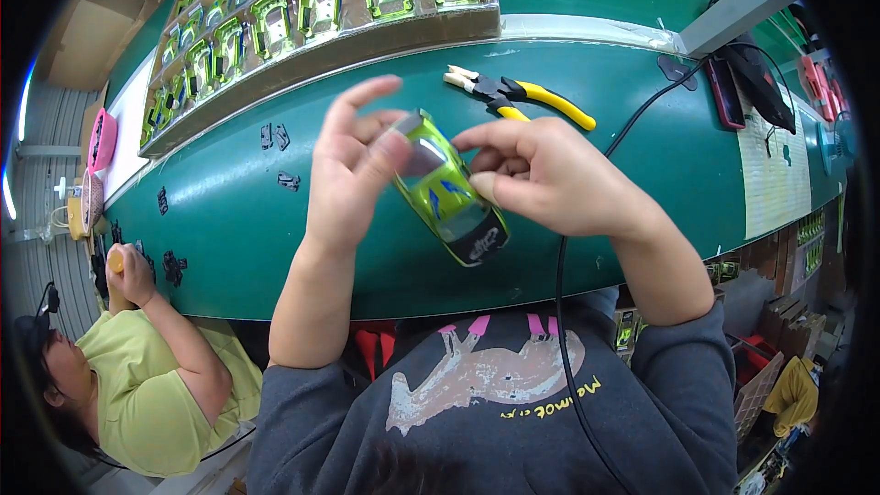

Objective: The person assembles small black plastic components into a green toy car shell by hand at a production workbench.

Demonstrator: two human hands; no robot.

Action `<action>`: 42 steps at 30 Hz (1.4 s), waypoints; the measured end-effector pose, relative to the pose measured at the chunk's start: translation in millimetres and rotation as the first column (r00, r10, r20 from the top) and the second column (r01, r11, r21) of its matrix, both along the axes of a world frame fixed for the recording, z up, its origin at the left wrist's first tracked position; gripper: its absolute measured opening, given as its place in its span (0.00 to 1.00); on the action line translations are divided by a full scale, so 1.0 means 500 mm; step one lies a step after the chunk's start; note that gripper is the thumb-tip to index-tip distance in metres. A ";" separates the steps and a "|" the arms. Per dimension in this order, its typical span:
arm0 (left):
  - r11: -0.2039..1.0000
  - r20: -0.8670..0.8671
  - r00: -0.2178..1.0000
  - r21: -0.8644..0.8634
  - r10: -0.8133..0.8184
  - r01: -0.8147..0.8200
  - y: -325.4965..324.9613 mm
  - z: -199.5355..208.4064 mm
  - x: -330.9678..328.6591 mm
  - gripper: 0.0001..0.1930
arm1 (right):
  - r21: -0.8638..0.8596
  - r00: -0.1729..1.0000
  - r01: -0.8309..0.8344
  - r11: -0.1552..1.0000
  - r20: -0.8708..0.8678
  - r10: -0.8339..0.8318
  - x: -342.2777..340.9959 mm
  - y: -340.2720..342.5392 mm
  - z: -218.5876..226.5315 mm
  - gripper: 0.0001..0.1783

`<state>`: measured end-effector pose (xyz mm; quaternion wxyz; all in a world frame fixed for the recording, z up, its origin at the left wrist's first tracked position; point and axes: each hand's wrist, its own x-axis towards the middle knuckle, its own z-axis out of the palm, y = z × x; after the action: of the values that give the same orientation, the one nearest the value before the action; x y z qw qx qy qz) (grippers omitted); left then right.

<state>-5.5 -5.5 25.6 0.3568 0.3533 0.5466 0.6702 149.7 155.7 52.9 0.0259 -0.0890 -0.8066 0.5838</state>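
Observation:
A green toy car body (445,192) with clear windows, blue marks and a black end is held tilted above the green table. My left hand (357,160) grips its far end, thumb on top, with the index finger raised; this hand is slightly blurred. On the car's right side, my right hand (541,165) has its thumb and index finger pressed at the edge. Whether a small part sits between those fingertips is hidden. Just beyond my right hand lie pliers (522,96) with yellow and black handles.
A cardboard tray (367,46) at the back holds rows of similar green car bodies. Small black parts (289,181) lie left of my hands. A black cable (564,312) crosses the table at right, near a phone (726,96). A co-worker (156,376) sits at left.

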 end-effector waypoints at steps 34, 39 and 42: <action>0.941 0.274 0.962 -0.327 0.005 0.088 0.023 0.008 0.010 0.22 | 0.750 0.780 0.390 0.535 -0.577 0.240 -0.041 0.046 -0.055 0.17; 0.953 0.260 0.961 -0.302 0.088 -0.005 0.032 -0.002 0.021 0.20 | 0.744 0.744 0.457 0.487 -0.620 0.249 -0.055 0.042 -0.072 0.18; 0.947 0.240 0.957 -0.311 0.161 -0.082 0.039 -0.003 0.026 0.19 | 0.731 0.755 0.475 0.490 -0.625 0.200 -0.059 0.037 -0.080 0.17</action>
<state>7.6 13.8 24.3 0.4326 0.1691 0.6101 0.6419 120.2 174.3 12.7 0.3892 0.0707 -0.9140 0.0901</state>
